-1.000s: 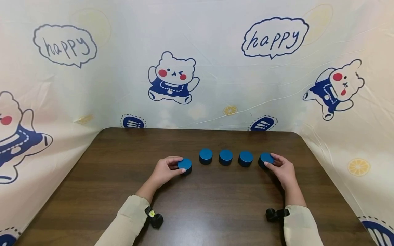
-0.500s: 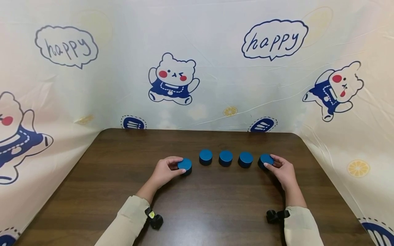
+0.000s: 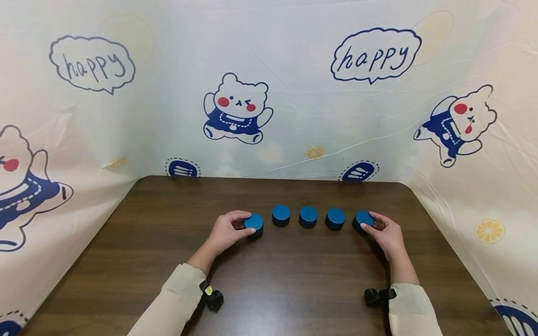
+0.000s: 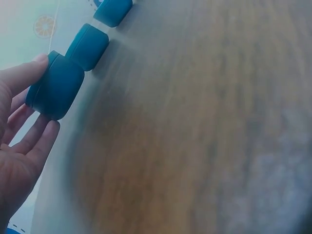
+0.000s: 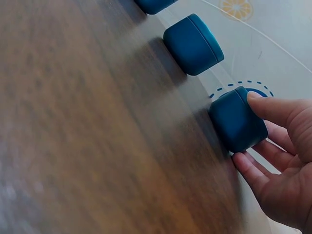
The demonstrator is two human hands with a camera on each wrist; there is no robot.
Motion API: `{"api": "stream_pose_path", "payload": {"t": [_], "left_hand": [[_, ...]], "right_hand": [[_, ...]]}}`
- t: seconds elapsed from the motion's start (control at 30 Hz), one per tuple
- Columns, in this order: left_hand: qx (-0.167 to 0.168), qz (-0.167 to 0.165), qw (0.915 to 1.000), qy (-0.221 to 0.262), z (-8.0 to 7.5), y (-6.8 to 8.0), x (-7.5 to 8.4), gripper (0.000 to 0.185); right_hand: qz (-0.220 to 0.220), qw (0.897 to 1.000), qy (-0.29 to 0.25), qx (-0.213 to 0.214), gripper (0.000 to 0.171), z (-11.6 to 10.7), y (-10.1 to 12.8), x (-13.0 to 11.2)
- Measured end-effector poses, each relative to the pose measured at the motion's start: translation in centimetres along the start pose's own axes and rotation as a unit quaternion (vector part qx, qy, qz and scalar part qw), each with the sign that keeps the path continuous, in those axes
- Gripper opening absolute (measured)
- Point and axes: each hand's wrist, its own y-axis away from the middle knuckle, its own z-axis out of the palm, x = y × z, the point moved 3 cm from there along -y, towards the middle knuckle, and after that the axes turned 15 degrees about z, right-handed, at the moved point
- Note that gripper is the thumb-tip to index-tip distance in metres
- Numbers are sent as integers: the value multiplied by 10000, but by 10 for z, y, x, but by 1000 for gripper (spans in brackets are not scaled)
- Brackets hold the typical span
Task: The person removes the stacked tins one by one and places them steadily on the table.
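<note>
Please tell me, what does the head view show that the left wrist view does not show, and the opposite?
Only the head view shows all five blue round boxes in a row on the brown table, the right hand holding the rightmost box, both beige sleeves, and the bear-printed cloth behind. Only the left wrist view shows, from close, the side wall of the leftmost box between the thumb and the fingers. Both show the left hand holding that box, its neighbours and the table.

Three more blue pucks (image 3: 308, 215) sit mid-row on the dark wood table (image 3: 294, 280), cartoon bear backdrop (image 3: 237, 109) behind.
</note>
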Motion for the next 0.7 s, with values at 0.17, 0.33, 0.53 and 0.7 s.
{"api": "stream_pose_path", "payload": {"t": [0.17, 0.33, 0.53, 0.7], "left_hand": [[-16, -1, 10000, -29, 0, -4, 2, 43], [-31, -8, 10000, -42, -1, -7, 2, 44], [-22, -41, 9999, -114, -3, -9, 0, 43], [9, 2, 9998, -179, -4, -11, -3, 43]], "right_hand": [[-3, 10000, 20, 8, 66, 0, 0, 1], [-24, 10000, 27, -4, 66, 0, 0, 1], [-77, 9999, 94, 0, 66, -1, 0, 1], [-87, 9999, 139, -8, 66, -1, -1, 2]]}}
